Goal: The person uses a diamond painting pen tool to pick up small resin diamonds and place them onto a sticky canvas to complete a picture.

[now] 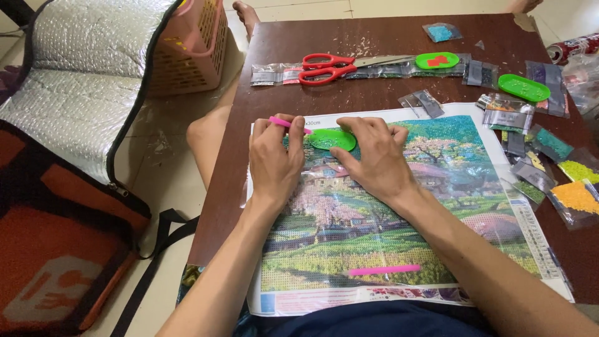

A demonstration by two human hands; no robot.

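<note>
Your left hand (273,159) is pinched shut on a pink pen (288,124), its tip pointing toward the small green tray (332,140) lying on the upper part of the diamond-painting canvas (399,249). Your right hand (371,156) rests flat on the canvas, fingers spread and holding nothing, its fingertips touching the tray's near edge. A second pink pen (385,269) lies loose on the canvas near its lower edge. Red scissors (326,68) and two more green trays (437,60) sit farther back on the brown bench (224,206), with bead packets (577,198) to the right.
</note>
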